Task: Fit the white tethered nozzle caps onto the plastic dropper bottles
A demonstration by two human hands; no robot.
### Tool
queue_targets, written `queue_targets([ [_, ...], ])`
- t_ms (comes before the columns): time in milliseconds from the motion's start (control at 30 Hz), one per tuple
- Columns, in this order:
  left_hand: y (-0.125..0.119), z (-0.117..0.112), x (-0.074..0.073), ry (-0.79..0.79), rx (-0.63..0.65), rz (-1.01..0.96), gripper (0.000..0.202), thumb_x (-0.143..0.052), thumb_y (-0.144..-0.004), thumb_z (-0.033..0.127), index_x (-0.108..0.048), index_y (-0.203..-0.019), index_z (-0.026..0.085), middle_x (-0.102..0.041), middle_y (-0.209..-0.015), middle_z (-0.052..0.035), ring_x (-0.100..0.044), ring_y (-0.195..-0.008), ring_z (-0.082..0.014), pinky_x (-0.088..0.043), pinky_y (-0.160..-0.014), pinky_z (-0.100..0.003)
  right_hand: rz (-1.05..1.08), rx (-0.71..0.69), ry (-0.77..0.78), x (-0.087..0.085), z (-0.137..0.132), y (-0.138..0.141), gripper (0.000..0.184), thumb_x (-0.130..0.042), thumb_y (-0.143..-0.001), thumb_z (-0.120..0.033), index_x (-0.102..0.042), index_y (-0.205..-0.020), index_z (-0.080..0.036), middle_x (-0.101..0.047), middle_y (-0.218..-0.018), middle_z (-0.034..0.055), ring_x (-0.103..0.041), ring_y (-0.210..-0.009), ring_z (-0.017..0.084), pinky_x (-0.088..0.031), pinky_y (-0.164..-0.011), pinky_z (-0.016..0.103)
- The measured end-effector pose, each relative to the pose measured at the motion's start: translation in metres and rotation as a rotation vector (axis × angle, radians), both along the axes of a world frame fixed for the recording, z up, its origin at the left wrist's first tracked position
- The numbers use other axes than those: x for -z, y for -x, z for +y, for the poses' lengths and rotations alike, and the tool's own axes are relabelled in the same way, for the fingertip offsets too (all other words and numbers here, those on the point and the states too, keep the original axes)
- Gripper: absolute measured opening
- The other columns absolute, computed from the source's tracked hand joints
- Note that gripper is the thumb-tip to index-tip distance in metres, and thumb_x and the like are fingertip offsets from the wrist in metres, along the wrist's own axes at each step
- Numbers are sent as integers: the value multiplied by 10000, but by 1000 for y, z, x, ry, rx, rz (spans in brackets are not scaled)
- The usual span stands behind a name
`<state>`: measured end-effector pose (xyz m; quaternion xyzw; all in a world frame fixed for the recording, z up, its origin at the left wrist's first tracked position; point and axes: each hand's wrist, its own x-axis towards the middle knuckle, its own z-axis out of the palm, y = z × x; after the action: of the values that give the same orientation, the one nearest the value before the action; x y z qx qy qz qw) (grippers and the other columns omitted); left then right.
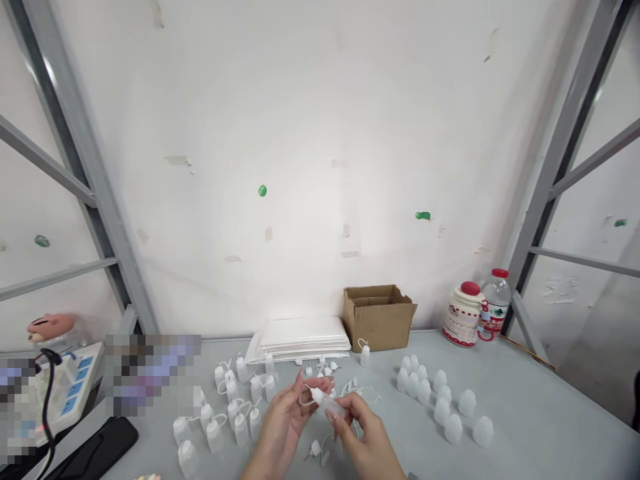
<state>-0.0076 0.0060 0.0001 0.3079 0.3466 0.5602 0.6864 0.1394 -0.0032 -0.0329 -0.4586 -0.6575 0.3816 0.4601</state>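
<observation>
White plastic dropper bottle (327,402) held level over the grey worktop (530,407) | left hand (285,420) pinching its tip end, right hand (363,433) closed round the body, likely steadying both ends | tethered bottles (235,407) clustered left, plain bottles (440,400) right, apparently sorted apart

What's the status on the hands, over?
Left hand and right hand both grip one small translucent plastic dropper bottle. Loose white plastic bottles stand either side. Nothing blocking.
</observation>
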Motion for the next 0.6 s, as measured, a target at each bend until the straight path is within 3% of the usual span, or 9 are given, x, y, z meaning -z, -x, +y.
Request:
queue_targets([
  [600,3,2,2,-28,-1,77,286,-654,-641,406,-716,-685,130,-741,-843,-116,-630,-918,-270,-433,-845,-342,-103,-6,-75,1,2,-3,258,-490,-814,-412,-567,-749,-175,-541,-661,0,-476,-644,147,-373,-621,238],
])
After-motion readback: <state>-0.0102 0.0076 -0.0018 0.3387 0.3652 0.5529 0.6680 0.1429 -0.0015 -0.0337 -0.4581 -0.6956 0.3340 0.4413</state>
